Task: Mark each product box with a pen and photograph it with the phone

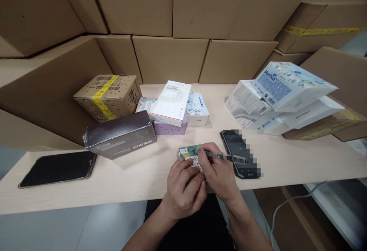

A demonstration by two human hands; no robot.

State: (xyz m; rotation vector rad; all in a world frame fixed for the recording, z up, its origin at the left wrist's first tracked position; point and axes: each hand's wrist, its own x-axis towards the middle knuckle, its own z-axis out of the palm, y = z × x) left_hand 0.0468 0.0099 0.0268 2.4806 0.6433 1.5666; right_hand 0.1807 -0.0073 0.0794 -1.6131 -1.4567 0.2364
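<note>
At the front of the table, a small printed box (184, 152) with green, yellow and white areas lies under both hands. My left hand (185, 188) has its fingers curled round the near-left part of this box. My right hand (219, 170) pinches a clear-barrelled pen (226, 156), which slants with its back end to the right. The pen's tip is at the upper face of the box; fingers hide whether it touches. Much of the box is covered by my hands. Just right of my right hand lies a dark phone (243, 159), partly blurred out.
A second phone (59, 169) lies at the left. Behind stand a dark wrapped box (120, 134), a taped carton (107, 94), a white power bank box (172, 102) and tissue packs (292, 86). Large cardboard boxes (170, 60) wall the back.
</note>
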